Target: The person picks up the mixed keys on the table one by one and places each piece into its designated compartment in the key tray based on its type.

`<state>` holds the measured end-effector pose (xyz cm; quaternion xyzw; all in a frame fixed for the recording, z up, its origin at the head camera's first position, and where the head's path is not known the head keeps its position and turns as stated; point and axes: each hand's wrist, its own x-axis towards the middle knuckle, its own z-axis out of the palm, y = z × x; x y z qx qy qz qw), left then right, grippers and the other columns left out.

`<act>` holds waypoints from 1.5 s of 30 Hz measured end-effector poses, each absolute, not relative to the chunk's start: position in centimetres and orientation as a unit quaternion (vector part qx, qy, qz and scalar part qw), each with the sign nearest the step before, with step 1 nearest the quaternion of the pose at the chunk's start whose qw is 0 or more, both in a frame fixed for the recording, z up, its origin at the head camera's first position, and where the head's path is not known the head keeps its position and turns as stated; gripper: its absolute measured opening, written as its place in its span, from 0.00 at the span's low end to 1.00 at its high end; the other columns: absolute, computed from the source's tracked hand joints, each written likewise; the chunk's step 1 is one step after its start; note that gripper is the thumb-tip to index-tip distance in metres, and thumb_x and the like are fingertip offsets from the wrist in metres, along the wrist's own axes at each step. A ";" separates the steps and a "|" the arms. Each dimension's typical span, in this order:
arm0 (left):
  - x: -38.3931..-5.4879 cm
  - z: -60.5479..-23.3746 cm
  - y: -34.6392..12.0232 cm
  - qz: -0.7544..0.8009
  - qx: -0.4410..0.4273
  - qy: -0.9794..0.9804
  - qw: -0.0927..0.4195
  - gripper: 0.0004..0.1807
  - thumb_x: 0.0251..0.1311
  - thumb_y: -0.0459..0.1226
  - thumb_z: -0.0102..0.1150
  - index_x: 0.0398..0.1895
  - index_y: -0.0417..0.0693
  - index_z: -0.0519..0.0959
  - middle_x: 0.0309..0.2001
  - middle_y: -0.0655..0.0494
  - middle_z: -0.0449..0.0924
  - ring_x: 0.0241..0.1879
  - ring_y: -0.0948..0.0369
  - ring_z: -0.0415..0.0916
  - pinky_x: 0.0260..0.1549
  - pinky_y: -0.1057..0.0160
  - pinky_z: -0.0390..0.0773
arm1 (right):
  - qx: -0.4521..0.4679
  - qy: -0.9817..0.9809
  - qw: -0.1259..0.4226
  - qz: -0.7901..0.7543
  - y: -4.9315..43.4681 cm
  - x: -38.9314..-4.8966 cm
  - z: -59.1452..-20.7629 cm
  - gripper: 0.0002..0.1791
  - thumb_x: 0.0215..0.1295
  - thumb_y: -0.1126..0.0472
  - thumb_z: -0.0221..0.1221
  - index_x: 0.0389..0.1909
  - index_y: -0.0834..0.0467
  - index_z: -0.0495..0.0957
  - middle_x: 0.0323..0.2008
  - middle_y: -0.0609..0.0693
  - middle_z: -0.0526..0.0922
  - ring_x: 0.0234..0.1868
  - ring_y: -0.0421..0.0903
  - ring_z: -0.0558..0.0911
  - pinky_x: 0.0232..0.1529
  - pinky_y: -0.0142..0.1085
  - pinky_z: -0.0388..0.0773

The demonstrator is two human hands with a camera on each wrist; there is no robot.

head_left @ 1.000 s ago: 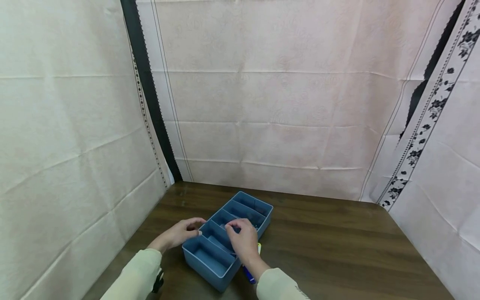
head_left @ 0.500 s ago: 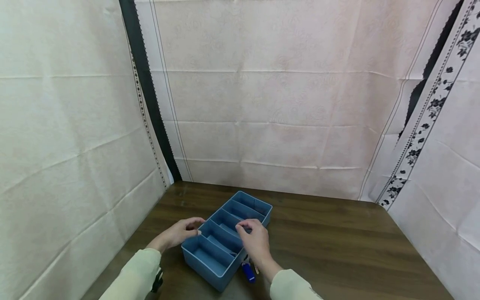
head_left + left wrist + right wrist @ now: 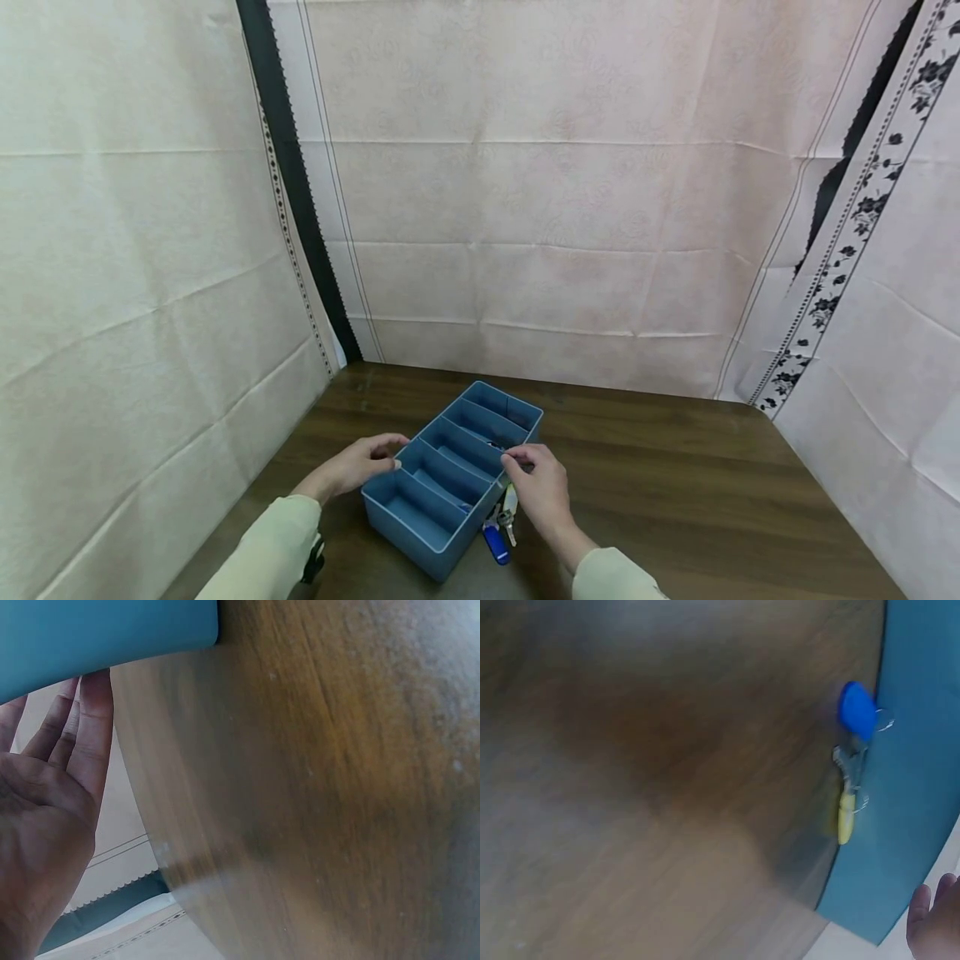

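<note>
A blue divided organizer box [image 3: 442,558] stands slantwise on the table. My left hand [image 3: 352,468] touches its left side, with extended fingers along the wall in the left wrist view. The right hand [image 3: 542,492] is at the box's right rim, thumb and forefinger close together; no object shows between them. Beside the right wall, below that hand, lie keys [image 3: 507,521] with a blue tag [image 3: 496,543] and a yellow tag [image 3: 511,500]. The right wrist view shows the blue tag [image 3: 857,711] and the yellow one [image 3: 846,819]. Small dark bits [image 3: 492,444] lie in a compartment.
The brown wooden table [image 3: 675,500] extends to the right of the box. Pale cloth [image 3: 525,208] hangs behind the table and on both sides. Thin dividers split the box into several compartments, a dark thin item [image 3: 517,417] in the farthest.
My right hand has moved right, from over the middle compartments to the right rim, uncovering the keys and tags. The left hand and the box have stayed almost still.
</note>
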<state>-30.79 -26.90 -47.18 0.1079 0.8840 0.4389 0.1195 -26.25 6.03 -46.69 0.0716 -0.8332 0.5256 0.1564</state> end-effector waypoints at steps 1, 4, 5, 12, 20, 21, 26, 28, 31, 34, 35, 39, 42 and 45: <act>-30.8 -47.2 -26.9 0.437 0.103 0.886 0.119 0.21 0.69 0.43 0.58 0.64 0.58 0.73 0.47 0.53 0.77 0.46 0.54 0.74 0.47 0.48 0.76 | 0.071 -0.837 0.159 0.519 6.3 -26.3 -46.9 0.02 0.65 0.57 0.66 0.35 0.50 0.86 0.41 0.45 0.80 0.40 0.44 0.79 0.40 0.34 0.79; -30.8 -47.2 -26.8 0.434 0.089 0.889 0.115 0.20 0.69 0.44 0.59 0.63 0.60 0.74 0.47 0.54 0.77 0.46 0.55 0.74 0.47 0.47 0.75 | 0.069 -0.846 0.167 0.502 6.9 -26.3 -47.4 0.02 0.64 0.59 0.66 0.32 0.51 0.86 0.39 0.45 0.81 0.39 0.43 0.79 0.41 0.38 0.78; -30.8 -47.2 -26.8 0.433 0.086 0.890 0.114 0.20 0.69 0.44 0.59 0.63 0.61 0.74 0.48 0.54 0.77 0.46 0.55 0.74 0.47 0.47 0.75 | 0.072 -0.849 0.170 0.494 7.1 -26.3 -47.7 0.02 0.64 0.59 0.67 0.32 0.51 0.86 0.38 0.45 0.81 0.39 0.43 0.79 0.42 0.39 0.77; -30.7 -47.3 -26.8 0.433 0.096 0.890 0.109 0.20 0.69 0.43 0.59 0.63 0.60 0.74 0.48 0.54 0.77 0.47 0.54 0.73 0.47 0.47 0.75 | 0.105 -0.867 0.170 0.457 7.5 -25.2 -49.7 0.04 0.62 0.57 0.68 0.30 0.53 0.86 0.36 0.42 0.81 0.39 0.45 0.81 0.40 0.38 0.77; -30.6 -47.2 -26.7 0.433 0.091 0.890 0.108 0.20 0.69 0.43 0.59 0.63 0.60 0.74 0.47 0.54 0.77 0.46 0.55 0.73 0.47 0.47 0.75 | 0.145 -0.884 0.119 0.429 7.0 -23.7 -51.3 0.03 0.59 0.57 0.69 0.29 0.52 0.86 0.34 0.41 0.79 0.36 0.43 0.80 0.37 0.36 0.75; -30.6 -47.2 -26.7 0.433 0.090 0.890 0.109 0.20 0.69 0.43 0.59 0.63 0.60 0.74 0.47 0.54 0.77 0.46 0.54 0.73 0.47 0.47 0.75 | 0.148 -0.885 0.115 0.425 7.0 -23.7 -51.5 0.03 0.59 0.58 0.69 0.29 0.52 0.86 0.34 0.41 0.79 0.36 0.43 0.80 0.38 0.37 0.75; -30.7 -47.2 -26.7 0.433 0.091 0.890 0.111 0.20 0.69 0.44 0.59 0.63 0.59 0.74 0.48 0.54 0.77 0.46 0.54 0.73 0.47 0.47 0.76 | 0.146 -0.895 0.092 0.411 6.9 -23.8 -52.0 0.02 0.58 0.57 0.69 0.30 0.51 0.87 0.35 0.42 0.79 0.38 0.44 0.80 0.40 0.41 0.75; -30.7 -47.2 -26.7 0.434 0.094 0.889 0.112 0.21 0.69 0.44 0.59 0.63 0.59 0.74 0.48 0.54 0.77 0.47 0.54 0.73 0.47 0.46 0.76 | 0.144 -0.900 0.087 0.402 6.8 -23.8 -52.2 0.03 0.57 0.57 0.69 0.30 0.51 0.87 0.35 0.41 0.79 0.38 0.43 0.80 0.41 0.42 0.75; -30.6 -47.1 -26.7 0.434 0.094 0.889 0.112 0.21 0.68 0.44 0.59 0.63 0.59 0.74 0.48 0.54 0.77 0.47 0.54 0.73 0.47 0.46 0.76 | 0.156 -0.902 0.098 0.390 6.6 -23.7 -52.4 0.03 0.57 0.57 0.69 0.29 0.51 0.87 0.34 0.41 0.79 0.38 0.42 0.80 0.40 0.42 0.76; -30.6 -47.0 -26.7 0.432 0.093 0.890 0.112 0.21 0.68 0.45 0.59 0.63 0.59 0.74 0.47 0.54 0.77 0.46 0.55 0.73 0.47 0.46 0.75 | 0.163 -0.905 0.109 0.378 6.2 -23.8 -52.6 0.02 0.55 0.56 0.70 0.28 0.49 0.87 0.34 0.40 0.79 0.37 0.42 0.80 0.40 0.42 0.76; -30.6 -47.0 -26.7 0.433 0.093 0.890 0.113 0.21 0.68 0.45 0.59 0.63 0.59 0.74 0.47 0.54 0.77 0.46 0.55 0.74 0.47 0.46 0.75 | 0.165 -0.906 0.112 0.372 6.1 -23.8 -52.6 0.02 0.55 0.56 0.70 0.27 0.49 0.87 0.33 0.40 0.79 0.37 0.42 0.80 0.39 0.42 0.76; -30.6 -47.0 -26.7 0.435 0.094 0.889 0.112 0.21 0.68 0.45 0.59 0.63 0.59 0.74 0.49 0.54 0.77 0.47 0.54 0.73 0.49 0.46 0.75 | 0.165 -0.915 0.118 0.349 5.6 -24.2 -52.7 0.02 0.54 0.57 0.70 0.26 0.48 0.86 0.33 0.41 0.80 0.38 0.44 0.79 0.39 0.44 0.76; -30.5 -47.0 -26.7 0.439 0.102 0.886 0.107 0.21 0.69 0.43 0.59 0.64 0.57 0.74 0.53 0.52 0.76 0.50 0.54 0.73 0.50 0.45 0.74 | 0.168 -0.919 0.114 0.337 5.4 -24.4 -52.8 0.02 0.53 0.56 0.70 0.25 0.49 0.86 0.33 0.42 0.80 0.38 0.46 0.79 0.39 0.44 0.76; -30.3 -47.0 -26.7 0.442 0.109 0.884 0.103 0.21 0.69 0.41 0.59 0.64 0.56 0.74 0.57 0.51 0.75 0.52 0.53 0.72 0.52 0.44 0.74 | 0.172 -0.922 0.114 0.327 5.3 -24.4 -52.9 0.02 0.53 0.56 0.71 0.25 0.48 0.87 0.33 0.42 0.80 0.37 0.45 0.78 0.38 0.42 0.75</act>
